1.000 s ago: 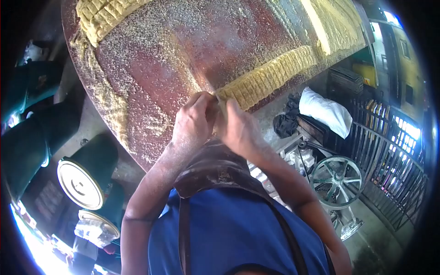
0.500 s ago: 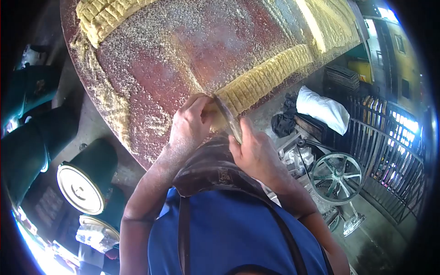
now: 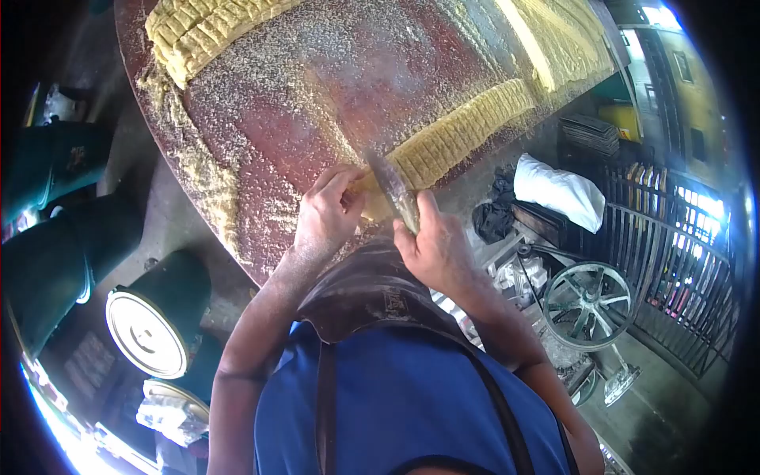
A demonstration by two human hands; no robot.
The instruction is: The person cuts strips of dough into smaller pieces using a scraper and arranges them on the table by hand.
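Note:
My right hand [image 3: 440,247] is wrapped round the handle of a knife [image 3: 388,180], its flour-dusted blade pointing up and left across the near end of a dough strip [image 3: 463,136]. That yellow, crumbly strip is scored with close crosswise cuts and runs up and right along the table edge. Beside the blade, on its left, my left hand [image 3: 326,212] has its fingers curled in and its fingertips against the uncut-looking end of the dough. Part of that end is hidden by the fingers. Flour coats both hands.
The reddish table [image 3: 269,150] is strewn with crumbs. A scored dough block [image 3: 210,36] lies far left, a dough slab [image 3: 566,47] far right. Below stand green lidded drums [image 3: 146,336], a white sack [image 3: 558,190] and a spoked wheel machine [image 3: 590,297].
The knife blade has turned so that more of its flat side shows, and it has shifted slightly right off the left fingertips. The left hand stays almost in place. The whole view has shifted a little.

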